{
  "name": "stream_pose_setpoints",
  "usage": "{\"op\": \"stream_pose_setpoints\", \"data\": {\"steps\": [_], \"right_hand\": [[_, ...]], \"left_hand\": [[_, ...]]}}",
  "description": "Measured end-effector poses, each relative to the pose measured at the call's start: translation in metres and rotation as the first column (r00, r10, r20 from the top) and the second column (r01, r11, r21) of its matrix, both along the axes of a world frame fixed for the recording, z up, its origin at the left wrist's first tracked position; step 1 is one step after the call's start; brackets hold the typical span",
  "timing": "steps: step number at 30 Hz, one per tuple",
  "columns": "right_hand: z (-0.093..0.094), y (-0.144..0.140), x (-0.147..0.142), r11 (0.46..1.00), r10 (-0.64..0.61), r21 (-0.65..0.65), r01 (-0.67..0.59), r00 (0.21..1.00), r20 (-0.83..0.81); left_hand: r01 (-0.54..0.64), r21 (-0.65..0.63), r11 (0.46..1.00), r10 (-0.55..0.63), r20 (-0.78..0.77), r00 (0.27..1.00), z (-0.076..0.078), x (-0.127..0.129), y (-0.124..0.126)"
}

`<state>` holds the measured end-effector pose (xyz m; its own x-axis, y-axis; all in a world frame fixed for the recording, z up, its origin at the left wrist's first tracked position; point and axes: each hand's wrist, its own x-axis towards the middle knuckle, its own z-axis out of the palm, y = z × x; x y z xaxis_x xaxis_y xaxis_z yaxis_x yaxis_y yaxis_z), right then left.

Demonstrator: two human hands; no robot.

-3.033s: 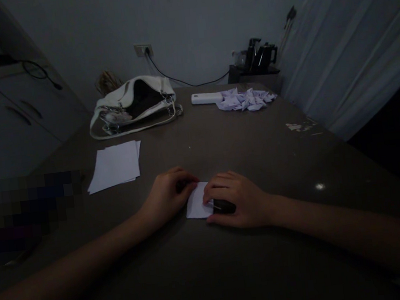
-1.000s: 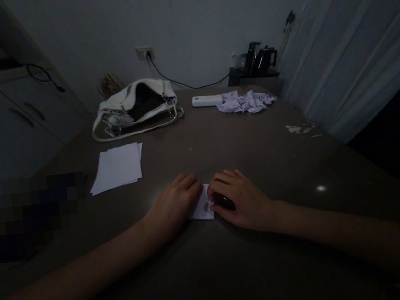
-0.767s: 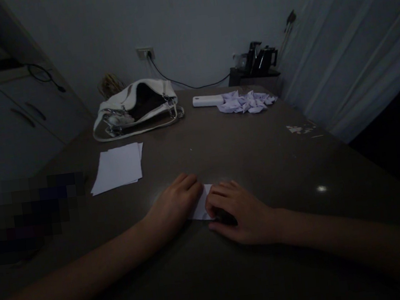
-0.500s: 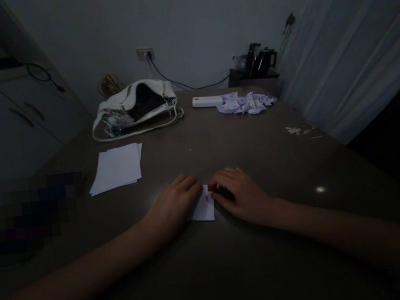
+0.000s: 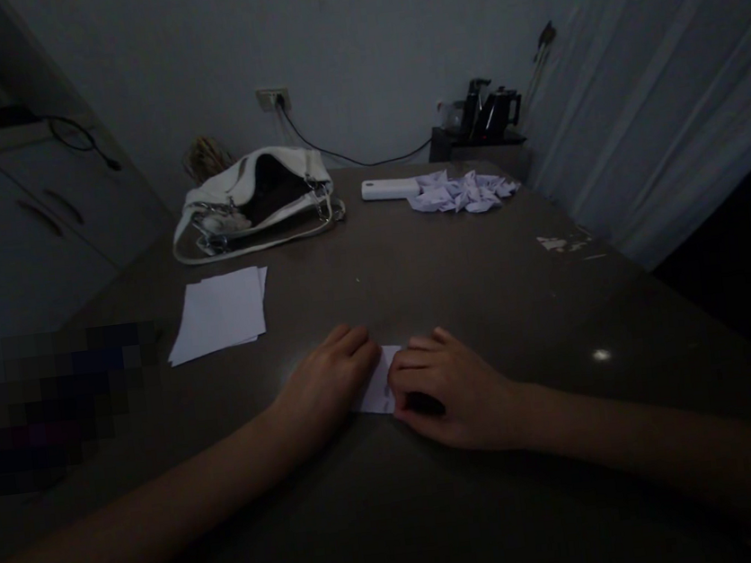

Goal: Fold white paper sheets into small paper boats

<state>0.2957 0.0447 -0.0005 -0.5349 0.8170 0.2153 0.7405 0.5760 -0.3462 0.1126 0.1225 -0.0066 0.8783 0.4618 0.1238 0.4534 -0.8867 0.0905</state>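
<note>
Two hands, left hand [image 5: 325, 387] and right hand [image 5: 448, 387], press one folded paper [image 5: 380, 389].

Both forearms are bare from elbow to wrist. The left hand [image 5: 323, 387] and right hand [image 5: 452, 387] wear no gloves; no rings or watch can be made out in the dim light.

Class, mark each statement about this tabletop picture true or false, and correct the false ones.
1. Both hands rest on a small piece of paper. True.
2. The stack of paper lies beside the right hand. False: it lies out past the left hand, apart from it.
3. The white handbag lies at the far side of the table. True.
4. The pile of folded papers is inside the handbag. False: it lies on the table beside a white bar-shaped object.
</note>
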Motion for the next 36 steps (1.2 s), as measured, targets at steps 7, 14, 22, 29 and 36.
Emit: {"op": "stream_pose_setpoints", "data": {"steps": [7,14,22,29,36], "right_hand": [[-0.004,0.0,-0.001,0.999,-0.022,0.023,0.023,0.998,-0.053],[-0.003,0.003,0.001,0.999,-0.052,0.01,0.052,0.998,-0.033],[-0.006,0.019,0.009,0.981,-0.164,0.105,0.16,0.986,0.029],[-0.009,0.026,0.009,0.948,-0.297,0.117,0.296,0.955,-0.008],[-0.016,0.034,0.012,0.902,-0.41,0.122,0.415,0.91,-0.068]], "left_hand": [[-0.003,0.013,1.0,0.003,-0.001,1.0,-0.001,0.0,0.0],[-0.004,-0.002,1.0,0.004,0.0,1.0,0.001,0.001,-0.001],[0.017,0.045,0.999,-0.018,0.019,1.0,-0.001,0.001,0.002],[0.022,0.065,0.998,-0.023,0.019,1.0,-0.004,0.0,0.002],[0.023,0.062,0.998,-0.024,0.01,1.0,-0.004,-0.001,0.002]]}}
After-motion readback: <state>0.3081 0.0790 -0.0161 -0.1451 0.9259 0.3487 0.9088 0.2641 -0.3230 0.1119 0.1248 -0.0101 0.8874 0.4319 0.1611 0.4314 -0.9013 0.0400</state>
